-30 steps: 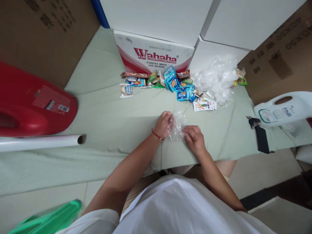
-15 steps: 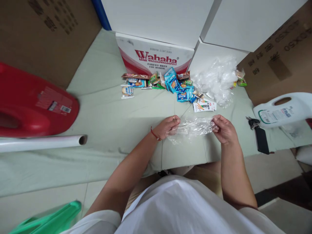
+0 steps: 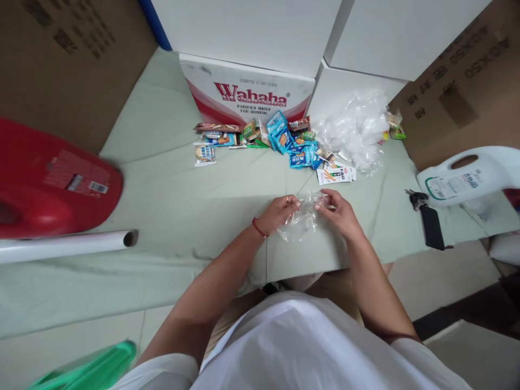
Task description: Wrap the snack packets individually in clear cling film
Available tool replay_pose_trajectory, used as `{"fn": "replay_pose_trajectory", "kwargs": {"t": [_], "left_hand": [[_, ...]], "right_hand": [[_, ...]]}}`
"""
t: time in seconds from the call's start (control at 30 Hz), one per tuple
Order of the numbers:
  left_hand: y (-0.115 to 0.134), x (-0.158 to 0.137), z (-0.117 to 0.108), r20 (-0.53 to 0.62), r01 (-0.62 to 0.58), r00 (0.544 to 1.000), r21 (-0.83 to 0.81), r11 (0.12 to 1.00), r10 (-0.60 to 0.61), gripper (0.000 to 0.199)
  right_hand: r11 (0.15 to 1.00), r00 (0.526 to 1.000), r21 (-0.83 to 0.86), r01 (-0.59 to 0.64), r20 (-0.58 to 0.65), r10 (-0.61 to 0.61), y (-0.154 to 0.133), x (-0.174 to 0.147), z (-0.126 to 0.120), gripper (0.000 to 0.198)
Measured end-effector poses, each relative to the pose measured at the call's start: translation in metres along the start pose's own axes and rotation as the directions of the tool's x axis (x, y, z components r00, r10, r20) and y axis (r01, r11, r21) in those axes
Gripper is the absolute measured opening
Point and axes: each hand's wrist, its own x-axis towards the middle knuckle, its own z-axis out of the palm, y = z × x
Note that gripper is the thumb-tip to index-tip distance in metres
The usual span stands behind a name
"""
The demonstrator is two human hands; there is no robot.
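Observation:
A crumpled clear plastic bag is bunched between my two hands, above the green-covered table near its front edge. My left hand, with a red cord at the wrist, pinches the bag's left side. On the right side of it, my right hand has its thumb and fingers closed around the plastic, though the exact contact is partly blurred. Beyond the hands lie small snack packets, among them blue sachets and a white packet with sticks pictured on it. A heap of clear plastic bags sits beside them.
A Wahaha carton stands behind the snacks. To the left are a red jug and a white roll. On the right are a white detergent bottle, keys and a black phone. Cardboard boxes flank the table.
My right hand has moved left toward my left hand. The plastic bag, stretched between them before, is now bunched up. The camera view has shifted slightly.

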Motion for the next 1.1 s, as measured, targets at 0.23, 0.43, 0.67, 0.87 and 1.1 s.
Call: {"fn": "replay_pose_trajectory", "kwargs": {"t": [0.23, 0.43, 0.67, 0.87, 1.1], "left_hand": [[-0.007, 0.004, -0.003, -0.204, -0.139, 0.963, 0.185, 0.973, 0.177, 0.043], [-0.005, 0.003, -0.001, -0.369, -0.151, 0.902, 0.215, 0.965, 0.224, 0.035], [0.001, -0.002, 0.004, -0.593, -0.115, 0.793, 0.079, 0.99, 0.139, 0.034], [0.005, -0.033, 0.005, -0.642, -0.136, 0.757, 0.022, 0.99, 0.118, 0.035], [0.002, -0.086, -0.017, -0.685, 0.137, 0.685, 0.454, 0.88, 0.247, 0.027]], "right_hand": [[0.992, 0.966, -0.13, 0.008, -0.255, -0.041, 0.005, -0.011, 0.008, 0.031], [0.915, 0.868, -0.356, 0.189, -0.374, -0.325, 0.005, -0.034, 0.0, 0.025], [0.969, 0.802, -0.226, 0.102, -0.558, -0.215, 0.029, -0.048, -0.011, 0.035], [1.0, 0.837, 0.003, -0.002, -0.547, 0.003, 0.06, -0.059, -0.027, 0.036], [0.997, 0.903, 0.058, -0.047, -0.425, 0.067, 0.067, -0.06, -0.027, 0.035]]}}
